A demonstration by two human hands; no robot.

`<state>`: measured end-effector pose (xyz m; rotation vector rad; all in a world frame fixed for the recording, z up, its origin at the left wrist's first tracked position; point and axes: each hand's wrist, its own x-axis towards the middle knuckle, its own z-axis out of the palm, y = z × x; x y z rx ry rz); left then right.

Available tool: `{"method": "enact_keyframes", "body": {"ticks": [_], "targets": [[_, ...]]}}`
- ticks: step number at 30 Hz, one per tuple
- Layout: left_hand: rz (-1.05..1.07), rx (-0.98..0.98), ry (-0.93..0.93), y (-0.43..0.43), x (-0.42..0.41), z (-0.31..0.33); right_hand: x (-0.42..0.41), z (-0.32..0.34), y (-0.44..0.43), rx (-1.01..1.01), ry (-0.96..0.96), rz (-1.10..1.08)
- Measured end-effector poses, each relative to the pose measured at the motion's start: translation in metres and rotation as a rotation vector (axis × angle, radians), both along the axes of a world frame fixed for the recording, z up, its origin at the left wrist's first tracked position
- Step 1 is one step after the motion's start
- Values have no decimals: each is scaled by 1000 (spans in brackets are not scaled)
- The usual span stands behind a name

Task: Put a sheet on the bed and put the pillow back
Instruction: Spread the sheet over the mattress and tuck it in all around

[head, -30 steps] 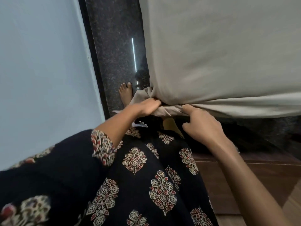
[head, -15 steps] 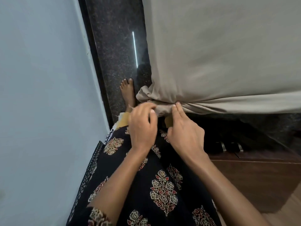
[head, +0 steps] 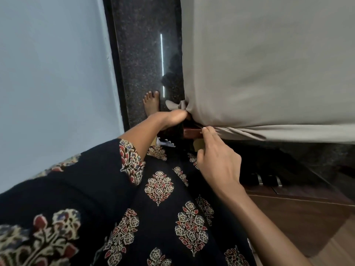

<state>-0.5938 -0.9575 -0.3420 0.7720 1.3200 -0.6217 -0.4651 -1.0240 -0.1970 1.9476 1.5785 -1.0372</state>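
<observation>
**Pressing at the knotted corner of the sheet**

Stretched over the mattress, the plain grey-beige cotton sheet (head: 269, 64) is seen filling the upper right of the view, smooth on top and pulled into creases along its near edge; at the near left corner its cloth is gathered into a small knot (head: 177, 106), whose loose ends stick out towards the floor. The left hand (head: 169, 118) is laid against that corner just below the knot; its fingertips are hidden behind the cloth, so whether anything is gripped cannot be told. The right hand (head: 217, 158) is held just to the right, near the left one but apart from it; two fingers (head: 208, 132) are stretched out straight and touch the sheet's lower edge, nothing being clasped, while the remaining fingers are loosely bent. Between the two hands a reddish-brown wooden corner of the bed frame (head: 192, 133) is exposed beneath the sheet. A bare foot (head: 151, 104) is planted on the black speckled polished stone floor (head: 142, 54), beside the knot; a pale blue wall (head: 53, 73) is seen on the left; a dark navy garment with printed flower motifs (head: 159, 189) covers the foreground.
</observation>
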Motion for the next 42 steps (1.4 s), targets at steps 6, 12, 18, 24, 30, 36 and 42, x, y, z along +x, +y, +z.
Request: {"method": "enact_keyframes", "body": {"ticks": [6, 12, 18, 24, 30, 36, 42], "targets": [[-208, 326, -73, -11, 13, 51, 30, -21, -14, 160, -39, 235], [-16, 698, -113, -41, -6, 99, 88, -18, -44, 309, -95, 407], [-125, 583, -203, -36, 3, 83, 141, 3, -47, 75, -255, -915], [-260, 449, -250, -26, -2, 83, 116, -31, -6, 13, 352, -1749], [-392, 783, -82, -40, 18, 107, 139, -43, -4, 246, -8, -1574], [129, 473, -57, -36, 12, 91, 158, -50, -8, 282, -47, -1587], [786, 292, 159, -30, 7, 35, 122, -31, -38, 158, 56, -1542]]}}
